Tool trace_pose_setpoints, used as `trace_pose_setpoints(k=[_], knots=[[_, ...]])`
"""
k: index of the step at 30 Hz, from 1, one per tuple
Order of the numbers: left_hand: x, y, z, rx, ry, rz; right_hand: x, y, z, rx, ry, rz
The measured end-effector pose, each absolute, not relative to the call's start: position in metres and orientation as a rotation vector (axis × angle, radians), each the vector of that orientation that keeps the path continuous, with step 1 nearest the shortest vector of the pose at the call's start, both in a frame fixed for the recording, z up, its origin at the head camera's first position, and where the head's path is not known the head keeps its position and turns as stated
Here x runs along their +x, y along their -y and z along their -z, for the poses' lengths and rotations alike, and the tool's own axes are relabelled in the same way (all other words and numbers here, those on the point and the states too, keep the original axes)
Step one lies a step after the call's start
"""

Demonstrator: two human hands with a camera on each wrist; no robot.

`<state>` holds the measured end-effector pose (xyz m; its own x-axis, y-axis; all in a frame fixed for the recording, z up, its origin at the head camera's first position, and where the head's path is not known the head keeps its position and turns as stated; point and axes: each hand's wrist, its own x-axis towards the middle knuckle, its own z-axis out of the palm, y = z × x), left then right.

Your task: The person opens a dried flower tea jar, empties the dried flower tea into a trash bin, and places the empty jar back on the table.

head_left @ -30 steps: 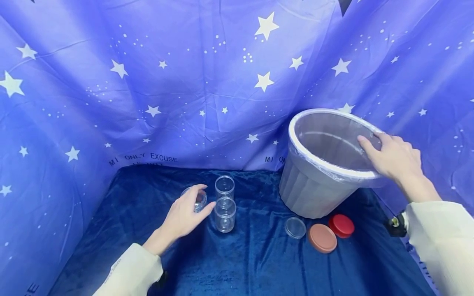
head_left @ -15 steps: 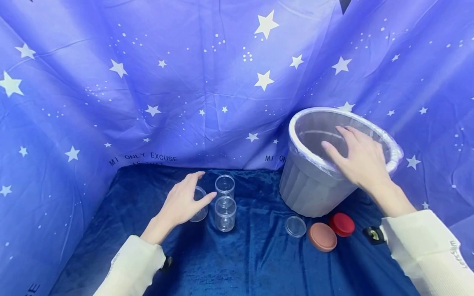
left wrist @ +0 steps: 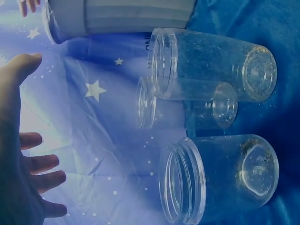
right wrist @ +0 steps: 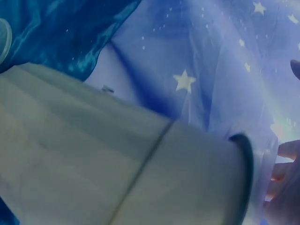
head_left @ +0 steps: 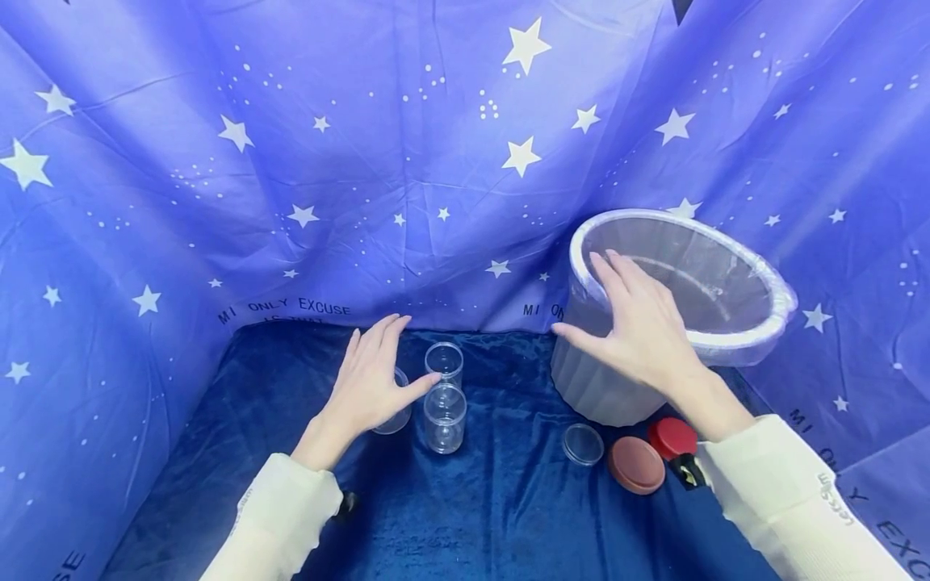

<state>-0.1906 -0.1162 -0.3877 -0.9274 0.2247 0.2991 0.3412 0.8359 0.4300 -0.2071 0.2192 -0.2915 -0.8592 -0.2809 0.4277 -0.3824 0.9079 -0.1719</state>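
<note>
Three clear plastic jars without lids stand upright on the blue velvet cloth. The front jar (head_left: 445,424) and the back jar (head_left: 445,361) are in line; another jar (left wrist: 220,178) stands to their left, partly hidden behind my left hand in the head view. My left hand (head_left: 366,383) hovers above the jars with fingers spread, holding nothing; in the left wrist view its fingertips are apart from the rims. My right hand (head_left: 643,331), also spread and holding nothing, is in front of the grey bin (head_left: 606,395) and overlaps its rim; contact cannot be told.
A clear lid (head_left: 583,445), an orange-brown lid (head_left: 636,466) and a red lid (head_left: 672,438) lie in front of the bin. The right sleeve (head_left: 770,476) passes close to the red lid. A star-print curtain (head_left: 407,161) encloses the back and sides.
My right hand has moved left from the bin's far right rim across its mouth to the near left side. My left hand has let go of the left jar and risen slightly.
</note>
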Motion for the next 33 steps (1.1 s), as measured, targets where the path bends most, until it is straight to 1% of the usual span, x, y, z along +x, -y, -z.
trace_pose_setpoints(k=[12, 20, 24, 33], knots=[[-0.187, 0.112, 0.392, -0.490, 2.847, 0.653, -0.198, -0.191, 0.318, 0.762, 2.647, -0.133], [-0.179, 0.103, 0.407, -0.577, 2.860, 0.575, -0.192, -0.180, 0.345, 0.889, 2.601, -0.096], [-0.173, 0.099, 0.418, -0.576, 2.869, 0.530, -0.187, -0.175, 0.359, 0.869, 2.745, -0.174], [-0.165, 0.090, 0.434, -0.542, 2.923, 0.433, -0.181, -0.180, 0.395, 0.698, 3.074, -0.254]])
